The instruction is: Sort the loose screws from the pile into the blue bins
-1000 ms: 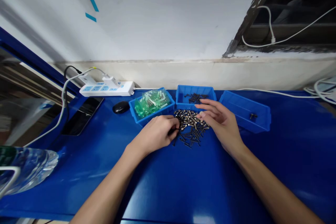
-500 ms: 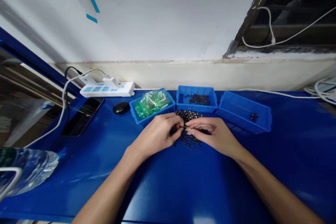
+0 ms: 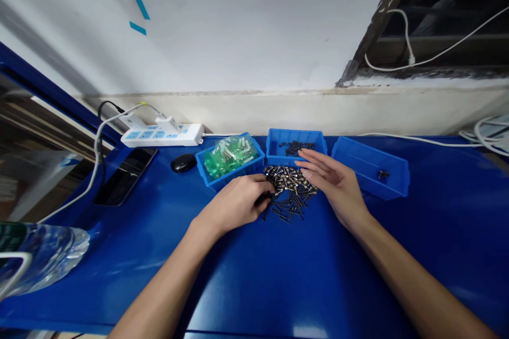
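A pile of small dark and silvery screws lies on the blue table in front of three blue bins. My left hand rests at the pile's left edge, fingers curled and pinched on something too small to name. My right hand hovers over the pile's right side with fingers stretched out toward the middle bin, which holds a few dark screws. The left bin is full of green and white parts. The right bin holds one small dark piece.
A white power strip with cables sits at the back left, with a black phone and a black mouse nearby. A clear water bottle lies at the near left edge. White cables run along the back right.
My hands had met over the pile, pinching together; now the right hand has lifted away to the back right and opened, while the left stays at the pile's left edge.
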### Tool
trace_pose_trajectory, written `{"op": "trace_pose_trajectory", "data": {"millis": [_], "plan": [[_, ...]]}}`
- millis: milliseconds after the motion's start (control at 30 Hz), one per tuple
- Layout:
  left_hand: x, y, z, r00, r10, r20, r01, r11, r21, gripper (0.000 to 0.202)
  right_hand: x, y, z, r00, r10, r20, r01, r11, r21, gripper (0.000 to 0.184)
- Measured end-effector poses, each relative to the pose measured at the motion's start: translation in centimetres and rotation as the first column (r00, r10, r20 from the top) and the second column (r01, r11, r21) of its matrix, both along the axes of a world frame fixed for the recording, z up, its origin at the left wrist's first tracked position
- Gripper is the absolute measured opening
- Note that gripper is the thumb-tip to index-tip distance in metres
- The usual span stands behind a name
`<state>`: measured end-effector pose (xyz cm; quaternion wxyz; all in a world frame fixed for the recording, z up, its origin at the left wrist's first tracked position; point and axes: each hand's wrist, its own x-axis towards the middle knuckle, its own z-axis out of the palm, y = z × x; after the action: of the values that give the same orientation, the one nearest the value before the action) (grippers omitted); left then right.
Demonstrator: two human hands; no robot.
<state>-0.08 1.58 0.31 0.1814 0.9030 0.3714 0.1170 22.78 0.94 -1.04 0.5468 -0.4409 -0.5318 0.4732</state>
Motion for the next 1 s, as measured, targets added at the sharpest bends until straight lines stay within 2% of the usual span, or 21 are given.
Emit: {"op": "trace_pose_trajectory", "data": {"millis": [300,433,633,767,867,933,1000], "plan": [[0.0,-0.1,-0.1,1.000,-0.005,0.029,0.005,1.000,-0.019,0.014,-0.1,-0.1,0.3,0.995,0.012,0.098,-0.012,1.000,0.001,0.030],[0.0,-0.1,0.2,0.994,-0.013,0.113,0.012,1.000,0.010,0.013,-0.2,-0.2,0.3,0.993,0.022,0.118,-0.023,1.000,0.002,0.022],[0.2,-0.6,0.6,0.947,0.024,0.319,-0.047,0.997,0.065,0.005,-0.9,-1.0,0.6,0.915,0.146,0.377,-0.177,0.983,0.047,0.016],[0.2,-0.8,0.9,0.918,0.038,0.394,-0.060,0.997,0.043,0.009,-1.1,-1.2,0.6,0.917,0.246,0.313,-0.253,0.967,-0.021,0.014],[0.0,-0.9,1.3,0.950,0.046,0.310,-0.065,0.996,0.053,0.008,-1.1,-0.9,0.4,0.933,0.261,0.249,-0.247,0.965,-0.089,0.013],[-0.2,-0.8,1.4,0.983,0.054,0.176,-0.064,0.997,0.050,0.011,-1.0,-0.6,0.1,0.964,0.187,0.190,-0.172,0.981,-0.094,0.017],[-0.4,-0.6,1.4,0.997,0.047,0.053,-0.048,0.999,0.020,0.011,-0.8,-0.3,-0.3,0.992,0.070,0.106,-0.066,0.997,-0.049,0.032]]}}
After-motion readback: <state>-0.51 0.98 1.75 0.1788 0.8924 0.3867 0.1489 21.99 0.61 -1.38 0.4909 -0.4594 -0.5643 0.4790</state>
